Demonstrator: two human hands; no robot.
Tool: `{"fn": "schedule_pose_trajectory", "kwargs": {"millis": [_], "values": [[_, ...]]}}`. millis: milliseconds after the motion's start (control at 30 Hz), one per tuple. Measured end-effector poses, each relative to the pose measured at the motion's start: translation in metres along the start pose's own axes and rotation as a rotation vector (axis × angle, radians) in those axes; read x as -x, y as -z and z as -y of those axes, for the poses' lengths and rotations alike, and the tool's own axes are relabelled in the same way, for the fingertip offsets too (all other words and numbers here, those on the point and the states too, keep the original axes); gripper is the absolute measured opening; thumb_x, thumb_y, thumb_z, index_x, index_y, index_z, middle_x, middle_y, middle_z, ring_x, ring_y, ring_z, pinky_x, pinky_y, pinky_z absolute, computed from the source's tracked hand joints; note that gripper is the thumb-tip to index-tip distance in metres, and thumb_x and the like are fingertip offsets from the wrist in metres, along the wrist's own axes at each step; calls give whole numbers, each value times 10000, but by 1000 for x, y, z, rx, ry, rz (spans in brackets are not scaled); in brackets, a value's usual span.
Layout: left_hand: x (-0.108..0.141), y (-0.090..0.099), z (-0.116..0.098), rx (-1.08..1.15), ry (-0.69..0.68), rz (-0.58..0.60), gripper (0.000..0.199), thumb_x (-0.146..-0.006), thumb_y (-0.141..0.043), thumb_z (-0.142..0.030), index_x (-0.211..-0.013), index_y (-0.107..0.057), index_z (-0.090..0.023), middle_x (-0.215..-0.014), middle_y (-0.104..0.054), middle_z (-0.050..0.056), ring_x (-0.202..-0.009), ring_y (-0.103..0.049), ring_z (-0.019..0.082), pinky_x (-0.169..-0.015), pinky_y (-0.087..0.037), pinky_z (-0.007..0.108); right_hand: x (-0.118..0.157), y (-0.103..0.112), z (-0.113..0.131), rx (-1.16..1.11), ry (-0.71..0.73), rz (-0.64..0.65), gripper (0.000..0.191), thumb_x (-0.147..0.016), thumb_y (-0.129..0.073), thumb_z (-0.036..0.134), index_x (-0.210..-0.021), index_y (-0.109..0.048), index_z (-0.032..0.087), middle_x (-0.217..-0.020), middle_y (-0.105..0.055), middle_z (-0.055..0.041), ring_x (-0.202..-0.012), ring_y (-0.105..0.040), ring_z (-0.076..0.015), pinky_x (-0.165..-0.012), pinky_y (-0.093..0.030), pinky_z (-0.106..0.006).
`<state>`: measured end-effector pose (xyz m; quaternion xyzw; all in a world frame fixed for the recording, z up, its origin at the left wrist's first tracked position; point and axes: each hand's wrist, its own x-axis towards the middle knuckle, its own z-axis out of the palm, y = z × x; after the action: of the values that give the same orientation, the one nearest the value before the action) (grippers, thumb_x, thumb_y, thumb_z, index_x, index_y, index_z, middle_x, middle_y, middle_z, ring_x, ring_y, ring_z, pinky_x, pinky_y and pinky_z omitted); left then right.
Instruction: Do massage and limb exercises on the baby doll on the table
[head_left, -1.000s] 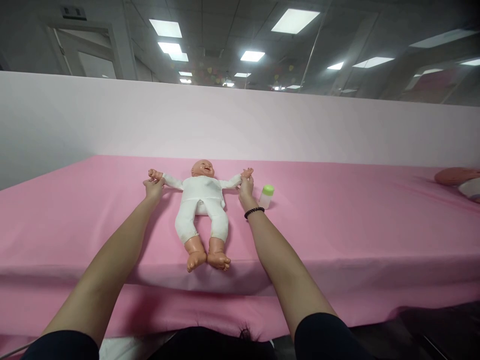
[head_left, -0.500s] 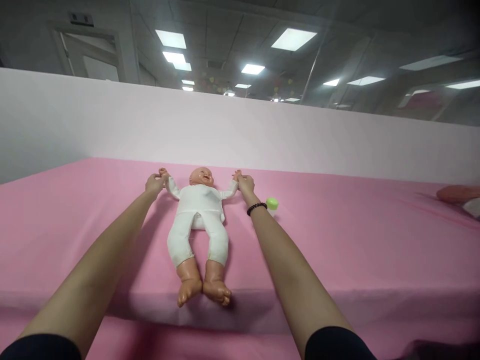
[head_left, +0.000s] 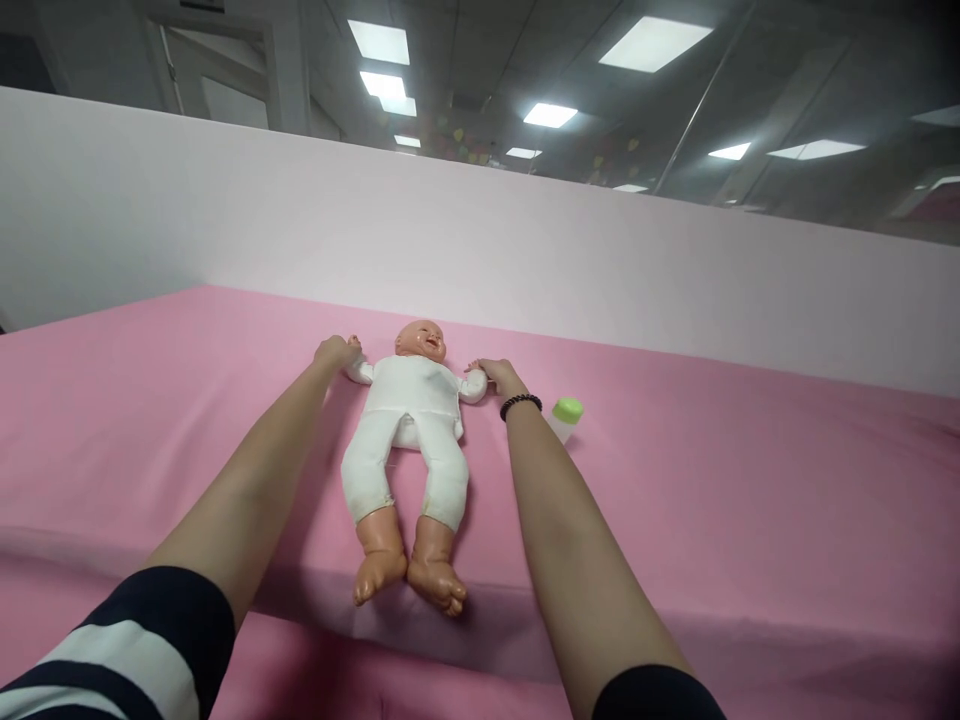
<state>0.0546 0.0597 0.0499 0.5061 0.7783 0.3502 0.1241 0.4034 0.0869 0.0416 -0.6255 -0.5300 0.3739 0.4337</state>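
The room has a ceiling with square light panels [head_left: 652, 45], and a door [head_left: 217, 80] stands at about 11 o'clock in the view. A glass partition [head_left: 787, 100] is at about 2 o'clock. Below them, a pale pink wall panel [head_left: 480, 240] runs across the whole view, behind a wide padded surface covered by a pink sheet [head_left: 712, 520]. I cannot say exactly what kind of furniture is under this sheet.

On the sheet, a baby doll [head_left: 409, 420] lies on its back in the middle of the view. It wears a white one-piece suit [head_left: 405, 440], its head points to 12 o'clock, and its bare feet [head_left: 409, 575] point to 6 o'clock. Its arms are spread to both sides.

The left arm comes from about 7 o'clock, with a navy and white striped sleeve [head_left: 127, 650]. The left hand [head_left: 336, 352] is at the end of the doll's arm on that side, and its fingers [head_left: 330, 348] touch the small doll hand. The right hand [head_left: 499, 375] is at the doll's other arm, and its fingers [head_left: 480, 365] touch there too. For both hands, I cannot tell if the fingers really grasp or only rest.

A black bead bracelet [head_left: 520, 404] sits on the right wrist. A small bottle with a green cap [head_left: 566, 418] stands just beside this hand, at about 4 o'clock from it.
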Motion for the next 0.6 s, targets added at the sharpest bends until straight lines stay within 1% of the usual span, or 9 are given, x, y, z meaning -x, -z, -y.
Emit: {"fn": "schedule_pose_trajectory", "kwargs": {"millis": [100, 167, 233, 300, 333, 400, 467, 533, 600], "values": [[8, 13, 3, 75, -131, -49, 366, -868, -607, -485, -1030, -701, -171, -1055, -768, 151, -1034, -706, 331, -786, -521, 354, 13, 22, 23, -82, 60, 62, 291, -913, -650, 392, -1005, -789, 153, -1098, -789, -116, -926, -708, -205, -745, -543, -287], [16, 25, 9, 151, -327, -51, 405, -856, -608, -491, -1083, -691, -166, -1103, -754, 124, -1000, -700, 283, -799, -530, 333, 28, 43, 36, -74, 171, 141, 316, -912, -664, 451, -1004, -788, 174, -1190, -767, -106, -1049, -683, -222, -834, -522, -314], [27, 38, 19, 145, -575, -59, 409, -853, -606, -477, -1095, -683, -157, -1105, -738, 127, -972, -692, 268, -818, -545, 350, 46, 63, 43, 13, 320, 223, 294, -864, -718, 446, -983, -779, 183, -1215, -752, -99, -1123, -653, -244, -893, -498, -344], [40, 52, 31, 17, -886, -65, 366, -880, -606, -440, -1108, -680, -163, -1111, -730, 133, -992, -683, 269, -868, -548, 380, 67, 80, 44, 143, 501, 305, 294, -809, -764, 401, -1018, -760, 193, -1200, -745, -87, -1123, -644, -251, -922, -480, -360], [47, 58, 37, -76, -1056, -46, 324, -907, -599, -413, -1110, -685, -175, -1108, -732, 132, -1002, -682, 265, -894, -544, 387, 77, 86, 42, 219, 601, 353, 308, -787, -777, 369, -1043, -748, 202, -1178, -744, -76, -1104, -645, -247, -928, -473, -363], [60, 67, 47, -258, -1363, 52, 238, -973, -556, -336, -1111, -705, -212, -1096, -746, 116, -1010, -691, 241, -932, -535, 375, 94, 92, 34, 404, 797, 467, 308, -765, -770, 282, -1064, -728, 220, -1122, -742, -52, -1049, -648, -236, -927, -460, -361], [71, 72, 54, -371, -1568, 169, 238, -1010, -519, -254, -1130, -724, -252, -1108, -758, 96, -1020, -706, 207, -953, -532, 335, 107, 91, 22, 628, 970, 543, 245, -766, -736, 193, -1009, -719, 225, -1024, -739, -42, -968, -638, -229, -890, -447, -356], [77, 73, 57, -430, -1674, 240, 272, -1012, -523, -205, -1181, -725, -276, -1152, -759, 89, -1053, -714, 188, -977, -530, 303, 116, 85, 10, 835, 1107, 567, 207, -767, -725, 143, -959, -709, 220, -961, -724, -49, -900, -612, -225, -832, -426, -345], [80, 71, 57, -457, -1711, 257, 306, -1008, -534, -184, -1234, -715, -285, -1188, -758, 91, -1081, -718, 186, -992, -532, 292, 121, 78, 2, 977, 1193, 551, 203, -768, -731, 122, -945, -703, 217, -945, -704, -57, -861, -589, -220, -784, -397, -333]]}}
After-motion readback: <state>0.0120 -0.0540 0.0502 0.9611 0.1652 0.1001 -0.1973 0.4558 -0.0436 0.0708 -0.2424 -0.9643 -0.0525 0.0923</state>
